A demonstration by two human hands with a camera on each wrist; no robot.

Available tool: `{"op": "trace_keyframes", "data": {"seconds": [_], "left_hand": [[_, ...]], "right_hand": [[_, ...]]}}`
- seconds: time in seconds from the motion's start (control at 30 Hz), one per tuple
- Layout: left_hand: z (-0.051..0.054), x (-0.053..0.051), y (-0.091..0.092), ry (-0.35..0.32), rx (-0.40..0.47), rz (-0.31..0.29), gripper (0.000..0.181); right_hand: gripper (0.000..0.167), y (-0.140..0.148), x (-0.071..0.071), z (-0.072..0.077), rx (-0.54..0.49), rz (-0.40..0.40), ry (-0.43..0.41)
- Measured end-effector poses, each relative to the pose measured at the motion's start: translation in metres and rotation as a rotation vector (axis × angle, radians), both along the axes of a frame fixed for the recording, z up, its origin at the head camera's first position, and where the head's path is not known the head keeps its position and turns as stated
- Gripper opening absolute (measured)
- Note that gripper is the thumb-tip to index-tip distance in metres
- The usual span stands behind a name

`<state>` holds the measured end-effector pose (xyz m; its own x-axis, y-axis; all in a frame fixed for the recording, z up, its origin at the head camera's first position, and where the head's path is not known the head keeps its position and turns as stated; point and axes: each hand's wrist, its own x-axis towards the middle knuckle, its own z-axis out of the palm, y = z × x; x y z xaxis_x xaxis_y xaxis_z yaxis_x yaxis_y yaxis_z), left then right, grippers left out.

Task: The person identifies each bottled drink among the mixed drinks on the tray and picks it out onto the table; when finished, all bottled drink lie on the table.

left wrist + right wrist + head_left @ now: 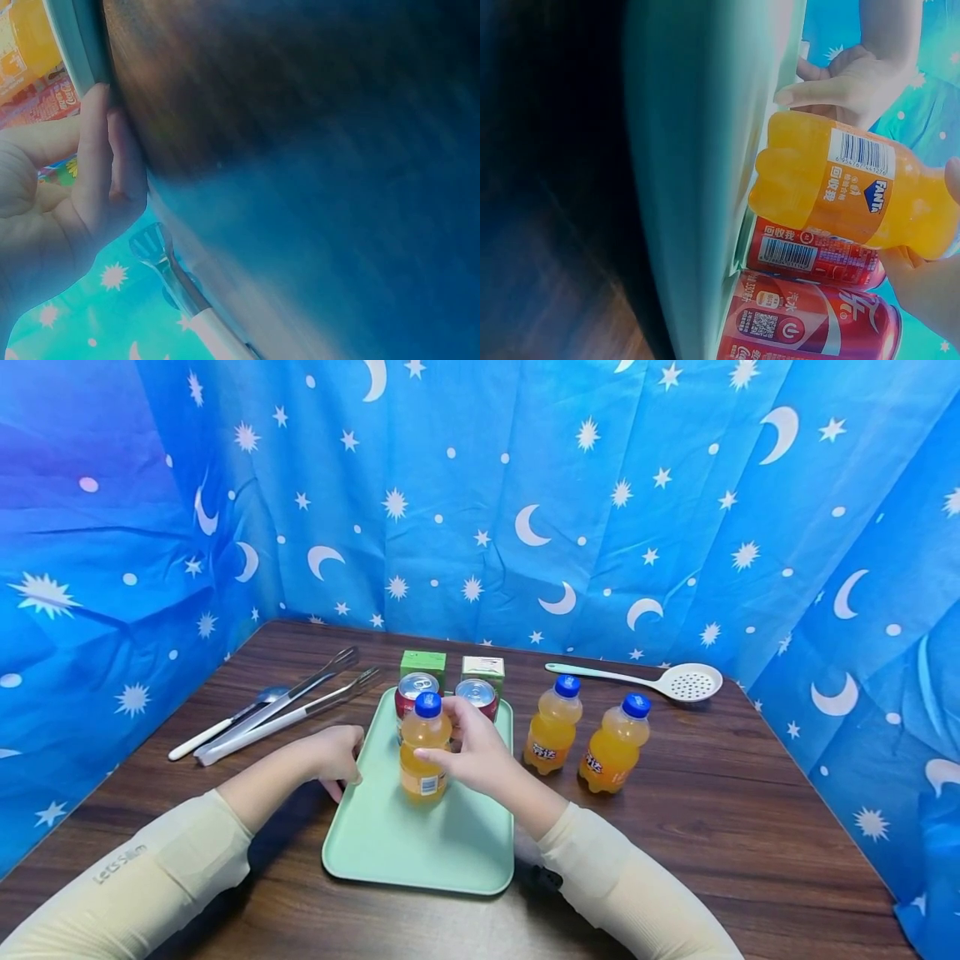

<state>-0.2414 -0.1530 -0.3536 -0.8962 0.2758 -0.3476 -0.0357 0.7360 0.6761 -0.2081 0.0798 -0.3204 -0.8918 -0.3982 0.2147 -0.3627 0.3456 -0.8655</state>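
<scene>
My right hand grips a small orange Fanta bottle with a blue cap, thumb on the near side. In the right wrist view the bottle is upright relative to the light green tray, its base at or just above the surface; contact is unclear. My left hand pinches the tray's left rim, also visible in the left wrist view beside the tray edge. Behind the bottle, two red soda cans stand on the tray, partly hidden by the bottle and my right hand.
A green carton and a white-and-green carton stand behind the cans. Two more Fanta bottles stand right of the tray. A slotted ladle lies at the back right; metal tongs and other utensils lie left.
</scene>
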Motion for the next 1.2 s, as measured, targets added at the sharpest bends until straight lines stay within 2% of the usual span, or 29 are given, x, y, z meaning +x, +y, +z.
{"op": "trace_keyframes", "data": {"seconds": [0.47,0.7,1.0,1.2], "left_hand": [[0.003,0.003,0.001,0.002,-0.007,0.008,0.030],[0.001,0.001,0.001,0.006,-0.006,-0.003,0.030],[0.002,-0.002,0.000,-0.036,-0.030,0.005,0.028],[0.002,0.000,0.001,-0.038,-0.024,0.008,0.028]], "right_hand": [[0.060,0.005,0.001,0.000,0.008,0.010,-0.010],[0.058,0.011,0.001,-0.001,0.009,-0.006,-0.028],[0.057,0.017,0.001,-0.002,-0.007,0.000,0.012],[0.057,0.018,0.001,-0.003,-0.006,0.005,0.022]]}}
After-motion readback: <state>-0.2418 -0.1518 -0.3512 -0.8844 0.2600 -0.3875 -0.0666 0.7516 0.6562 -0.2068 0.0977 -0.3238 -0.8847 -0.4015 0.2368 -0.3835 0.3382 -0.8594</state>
